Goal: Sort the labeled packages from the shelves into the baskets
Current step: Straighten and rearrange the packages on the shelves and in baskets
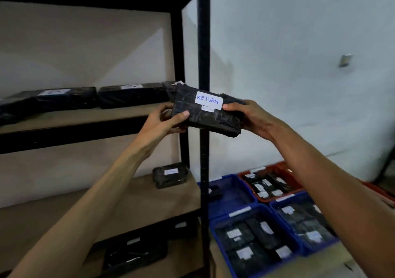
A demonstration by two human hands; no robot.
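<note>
Pale walls are backing a black metal shelving unit (204,64) with brown boards, and you are standing at its right end. You are holding a black wrapped package (205,113) up in front of the upright post, both arms reaching forward. Your left hand (164,120) is gripping the package's left end, thumb lying across the top face and fingers curled underneath. Your right hand (251,117) is gripping the right end, thumb pressing just beside the white label (208,100), which is reading "RETURN" in blue ink. A smaller white sticker is sitting just below that label; its text is too small to read.

Beyond your left hand, two long black packages (89,96) are lying in a row on the shelf board, each showing a white label. Below your left forearm, a smaller labelled package (170,174) is sitting at the right end of the next board down. Lower still, more dark packages are lying on the bottom level, blurred.

Below your right forearm, the baskets are sitting on the floor: a near blue basket (215,222) full of labelled packages, another blue basket (303,196) beside it, a further blue basket (237,183) holding what is possibly one package, and a red basket (271,168) behind, also loaded.
</note>
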